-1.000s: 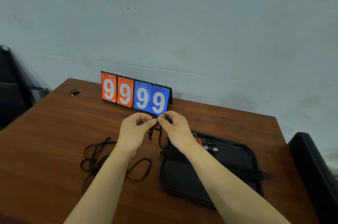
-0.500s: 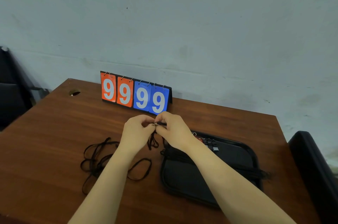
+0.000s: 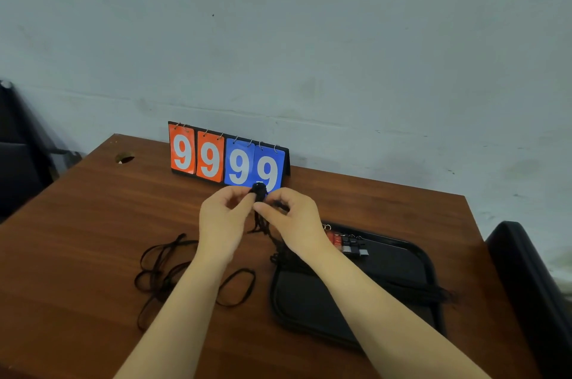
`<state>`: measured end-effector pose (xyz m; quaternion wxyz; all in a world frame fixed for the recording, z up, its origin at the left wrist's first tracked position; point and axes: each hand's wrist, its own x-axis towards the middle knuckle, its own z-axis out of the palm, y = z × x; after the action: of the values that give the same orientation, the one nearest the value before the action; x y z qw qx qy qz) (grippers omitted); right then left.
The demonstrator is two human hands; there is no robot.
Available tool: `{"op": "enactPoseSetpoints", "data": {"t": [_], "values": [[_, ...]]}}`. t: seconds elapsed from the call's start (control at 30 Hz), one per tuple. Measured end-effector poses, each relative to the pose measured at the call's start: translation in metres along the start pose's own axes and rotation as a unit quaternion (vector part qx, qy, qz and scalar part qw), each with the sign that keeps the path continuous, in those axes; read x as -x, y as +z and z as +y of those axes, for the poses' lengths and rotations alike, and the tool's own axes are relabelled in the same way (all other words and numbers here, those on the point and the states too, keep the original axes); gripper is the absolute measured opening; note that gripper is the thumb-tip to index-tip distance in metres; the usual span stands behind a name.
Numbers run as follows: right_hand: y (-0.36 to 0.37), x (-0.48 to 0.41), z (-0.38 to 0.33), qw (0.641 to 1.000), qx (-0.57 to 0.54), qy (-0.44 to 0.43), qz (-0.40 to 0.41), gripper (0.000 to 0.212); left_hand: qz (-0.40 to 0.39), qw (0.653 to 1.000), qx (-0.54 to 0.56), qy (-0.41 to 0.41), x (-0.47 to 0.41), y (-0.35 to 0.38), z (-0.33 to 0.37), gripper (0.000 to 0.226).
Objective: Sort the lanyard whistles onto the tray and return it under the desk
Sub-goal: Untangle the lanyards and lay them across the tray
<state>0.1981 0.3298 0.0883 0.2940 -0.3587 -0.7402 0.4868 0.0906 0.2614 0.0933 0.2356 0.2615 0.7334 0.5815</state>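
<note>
The left hand [image 3: 224, 219] and right hand [image 3: 295, 221], fingers curled, are pinching a bunched black lanyard [image 3: 259, 192] above the surface [image 3: 93, 217]. Whistles [image 3: 348, 244] are lying on the tray [image 3: 402, 267] by the right wrist. Loose cords [image 3: 164, 267] are sprawling to the left, and a scoreboard [image 3: 227, 159] is standing behind.

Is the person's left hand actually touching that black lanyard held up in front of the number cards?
Touching. The head view shows the left hand pinching the black lanyard at its fingertips, while the right hand pinches it from the other side.
</note>
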Motion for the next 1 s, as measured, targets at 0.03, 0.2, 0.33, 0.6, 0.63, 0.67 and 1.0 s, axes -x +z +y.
{"op": "enactPoseSetpoints", "data": {"t": [0.03,0.2,0.33,0.6,0.63,0.67,1.0], "values": [[-0.001,0.002,0.000,1.000,-0.006,-0.003,0.004,0.009,0.006,0.999,-0.029,0.030,0.002,0.000,0.002,0.013],[-0.015,0.012,0.000,1.000,-0.016,-0.020,0.016,0.008,-0.042,0.987,-0.115,0.102,0.011,0.005,0.011,0.012],[-0.034,0.019,-0.005,0.999,-0.030,-0.025,-0.024,0.015,-0.125,0.979,0.141,-0.078,0.017,0.013,0.018,0.015],[-0.067,0.043,-0.009,0.999,0.041,-0.010,0.000,0.005,-0.287,0.932,0.194,-0.108,0.041,0.030,0.033,0.014],[-0.074,0.048,-0.008,0.996,0.086,-0.022,-0.003,0.004,-0.264,0.960,0.079,-0.045,0.045,0.032,0.036,0.011],[-0.081,0.052,-0.007,0.991,0.131,-0.039,-0.013,0.004,-0.245,0.969,-0.022,0.011,0.050,0.033,0.038,0.011],[-0.118,0.096,-0.007,0.968,-0.250,-0.010,0.020,0.025,-0.299,0.916,0.242,-0.116,0.099,0.078,0.049,0.020]]}}
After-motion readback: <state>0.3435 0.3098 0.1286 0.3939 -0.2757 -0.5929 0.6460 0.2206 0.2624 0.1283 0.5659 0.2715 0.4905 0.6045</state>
